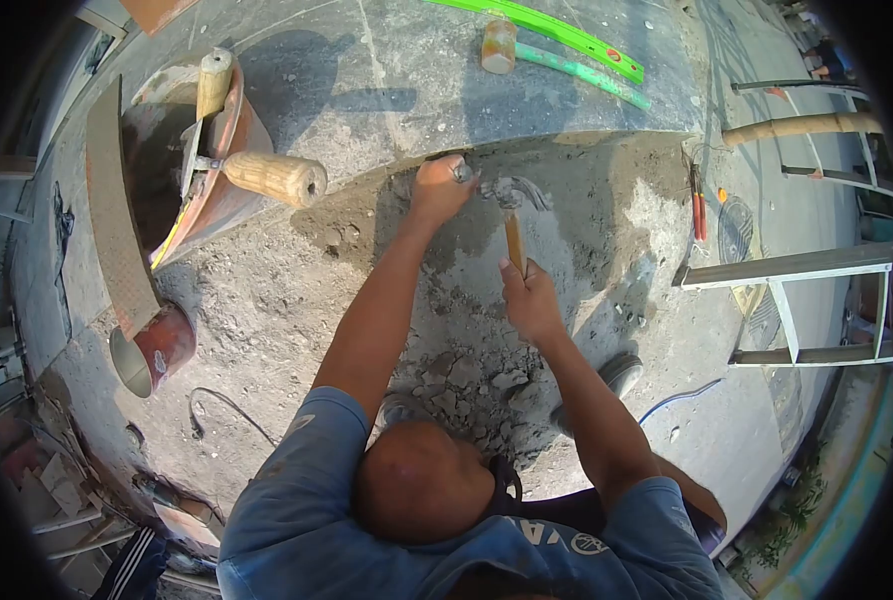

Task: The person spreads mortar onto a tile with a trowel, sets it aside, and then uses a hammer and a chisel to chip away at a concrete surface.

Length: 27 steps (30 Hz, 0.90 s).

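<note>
1. The rough grey concrete floor (296, 290) lay chipped open, with loose grey rubble chunks (466, 380) heaped at 6 o'clock from the hands.
2. The rust-orange mortar tub (221, 205), at 9 o'clock, held two wooden-handled trowels (276, 178), probably parked within reach.
3. The right hand (531, 300) kept its grip clamped on the wooden-handled steel hammer (513, 240), head pointing to 12 o'clock.
4. The left hand (438, 188) was closed around the short steel chisel (463, 172), apparently steadying it on the concrete beside the hammer's head.

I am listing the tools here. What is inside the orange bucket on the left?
The orange bucket holds two wooden-handled tools: a trowel and a second tool behind it. Its inner wall is coated with grey mortar. The blades hide part of the bottom.
</note>
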Tool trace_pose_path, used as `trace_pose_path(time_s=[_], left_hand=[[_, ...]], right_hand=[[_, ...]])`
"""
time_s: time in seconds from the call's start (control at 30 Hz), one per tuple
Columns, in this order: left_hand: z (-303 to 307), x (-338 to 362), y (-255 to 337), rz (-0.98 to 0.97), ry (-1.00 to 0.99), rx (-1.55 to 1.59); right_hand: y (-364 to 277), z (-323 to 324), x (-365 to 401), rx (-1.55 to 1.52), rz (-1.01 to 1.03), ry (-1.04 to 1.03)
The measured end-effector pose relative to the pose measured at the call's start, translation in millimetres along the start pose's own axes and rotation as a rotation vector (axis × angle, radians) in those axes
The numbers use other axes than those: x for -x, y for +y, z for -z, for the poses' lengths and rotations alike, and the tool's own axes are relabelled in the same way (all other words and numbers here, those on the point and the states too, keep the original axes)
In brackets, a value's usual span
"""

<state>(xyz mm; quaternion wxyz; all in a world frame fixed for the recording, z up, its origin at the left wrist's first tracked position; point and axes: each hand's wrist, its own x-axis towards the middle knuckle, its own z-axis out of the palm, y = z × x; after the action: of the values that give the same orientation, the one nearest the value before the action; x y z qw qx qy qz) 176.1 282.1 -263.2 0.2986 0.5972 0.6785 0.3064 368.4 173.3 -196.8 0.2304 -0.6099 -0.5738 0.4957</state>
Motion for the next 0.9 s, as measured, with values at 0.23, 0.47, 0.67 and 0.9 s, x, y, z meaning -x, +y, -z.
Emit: trace_pose_path(time_s=[0.23,0.47,0.67,0.9], left_hand=[[4,12,11,0.066,0.044,0.015],[-3,4,-3,-0.054,0.144,-0.006],[-1,9,4,0.076,-0.026,-0.02],[-6,7,-9,-0.013,0.042,0.041]], right_hand=[[-146,85,-1,-0.759,0.458,0.531],[-17,-3,-4,-0.092,-0.081,-0.029],[-161,87,6,-0.679,0.443,0.499],[20,-27,-1,-0.034,-0.152,-0.038]])
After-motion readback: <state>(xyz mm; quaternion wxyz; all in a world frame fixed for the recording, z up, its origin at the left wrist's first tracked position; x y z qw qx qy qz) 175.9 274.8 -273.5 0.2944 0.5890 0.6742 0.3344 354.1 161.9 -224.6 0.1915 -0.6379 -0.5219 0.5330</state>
